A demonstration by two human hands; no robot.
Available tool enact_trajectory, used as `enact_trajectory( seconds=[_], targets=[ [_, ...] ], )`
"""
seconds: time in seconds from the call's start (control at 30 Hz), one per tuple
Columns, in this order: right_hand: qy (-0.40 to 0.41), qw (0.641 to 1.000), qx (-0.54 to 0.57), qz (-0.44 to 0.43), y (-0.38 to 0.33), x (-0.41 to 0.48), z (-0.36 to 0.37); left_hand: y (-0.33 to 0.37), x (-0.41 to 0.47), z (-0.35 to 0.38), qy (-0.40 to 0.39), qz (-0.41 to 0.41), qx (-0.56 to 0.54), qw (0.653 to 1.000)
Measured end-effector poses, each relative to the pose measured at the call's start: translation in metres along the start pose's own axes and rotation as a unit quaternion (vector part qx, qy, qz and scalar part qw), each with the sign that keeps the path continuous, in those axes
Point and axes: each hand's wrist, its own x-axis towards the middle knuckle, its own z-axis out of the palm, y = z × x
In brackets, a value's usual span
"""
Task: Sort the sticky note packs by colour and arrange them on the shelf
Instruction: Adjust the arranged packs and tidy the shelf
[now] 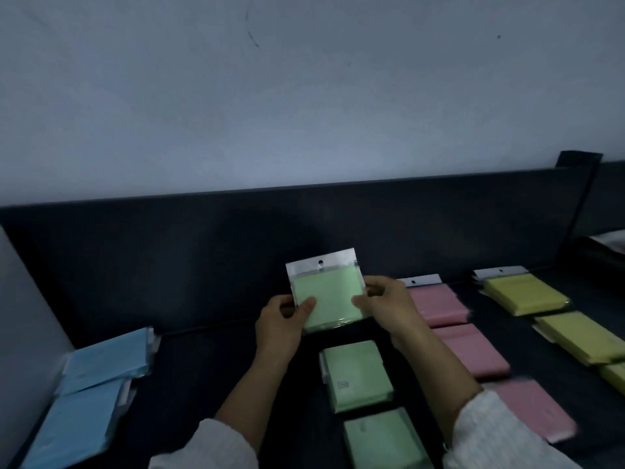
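Observation:
A green sticky note pack (326,292) in clear wrap with a white hang tab is held just above the dark shelf (216,360), near its back. My left hand (282,324) grips its lower left corner and my right hand (385,308) grips its right edge. Below it two more green packs (356,375) (382,441) lie in a column. Blue packs (108,358) (77,428) lie at the left. Pink packs (438,304) (471,350) (534,409) form a column right of green. Yellow packs (524,294) (581,338) lie at the far right.
A dark back panel (236,238) rises behind the shelf, with a pale wall (304,96) above it. A pale side wall (23,316) closes the left end. A dark upright divider (580,198) stands at the right, with something white (612,240) beyond it.

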Motion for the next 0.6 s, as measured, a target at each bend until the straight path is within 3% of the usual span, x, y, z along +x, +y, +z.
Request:
enact_trajectory(
  seconds=[0.27, 0.6],
  targets=[
    [0.0, 0.998, -0.025, 0.065, 0.035, 0.021, 0.003, -0.022, 0.008, 0.019, -0.012, -0.043, 0.063, 0.997],
    [0.027, 0.996, -0.059, 0.053, 0.058, 0.032, 0.011, -0.03, 0.002, 0.022, -0.006, 0.018, 0.154, 0.988]
  ],
)
